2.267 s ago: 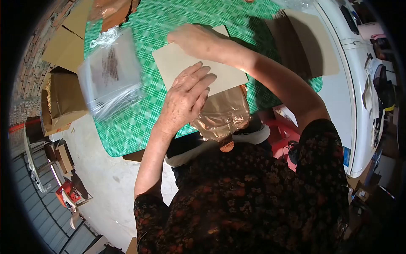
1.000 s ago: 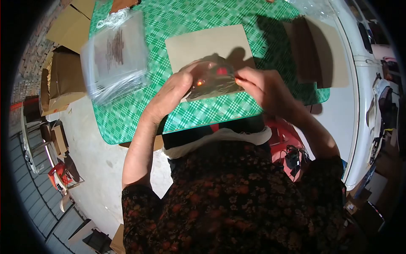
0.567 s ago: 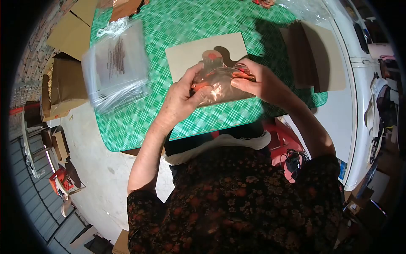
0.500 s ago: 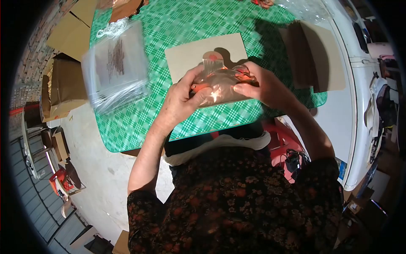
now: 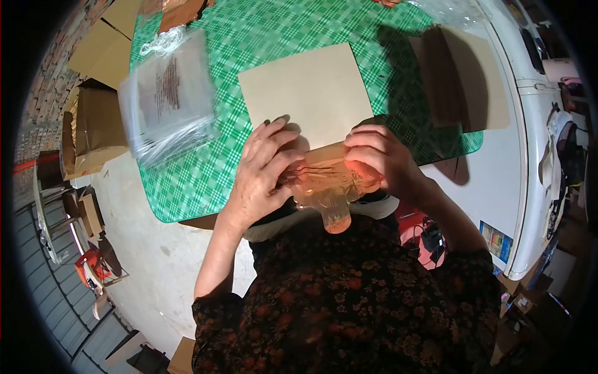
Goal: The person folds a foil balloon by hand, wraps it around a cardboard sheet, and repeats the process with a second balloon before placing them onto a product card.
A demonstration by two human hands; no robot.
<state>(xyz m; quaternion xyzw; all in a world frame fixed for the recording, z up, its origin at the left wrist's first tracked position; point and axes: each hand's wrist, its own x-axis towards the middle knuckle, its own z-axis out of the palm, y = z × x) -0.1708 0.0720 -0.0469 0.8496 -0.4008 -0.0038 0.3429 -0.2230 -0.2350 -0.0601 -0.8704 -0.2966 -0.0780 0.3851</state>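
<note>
A see-through, orange-tinted plastic piece with a rounded tab (image 5: 335,209) is held at the table's near edge, the tab pointing towards my body. My left hand (image 5: 265,162) grips its left side, fingers curled over the top and thumb below. On the other side my right hand (image 5: 383,159) has its fingers bent over the piece's right end. Just beyond both hands, a flat tan cardboard sheet (image 5: 305,93) lies on the green checked tablecloth (image 5: 233,47). The sheet's near edge meets the plastic between my hands.
To the left lies a stack of clear printed plastic bags (image 5: 165,93), with white string (image 5: 163,42) at its top. Folded cardboard (image 5: 486,87) is at the table's right. An open carton (image 5: 96,128) stands left of the table, and a white appliance (image 5: 529,156) is on the right.
Both hands have drawn the plastic piece towards my body and turned it over, so its tab swings from pointing away to pointing at me. More of the cardboard sheet shows.
</note>
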